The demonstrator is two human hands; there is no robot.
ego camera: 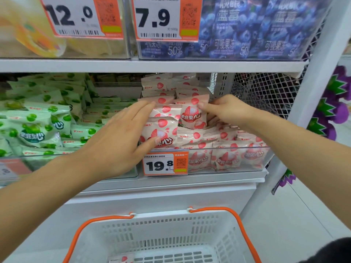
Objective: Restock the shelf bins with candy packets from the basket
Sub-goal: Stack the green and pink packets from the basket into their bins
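Note:
A clear shelf bin on the middle shelf is filled with pink-and-white lychee candy packets. My left hand lies with straight fingers against the left side of an upright stack of these packets, thumb on the front packet. My right hand pinches the top corner of another upright pink packet just to the right. Below, the white basket with orange handles holds one pink packet at its bottom edge.
A neighbouring bin to the left holds green candy packets. An orange price tag reading 19.8 hangs on the pink bin's front. The upper shelf carries blue jelly pouches and yellow packs. A white upright post and wire mesh stand at right.

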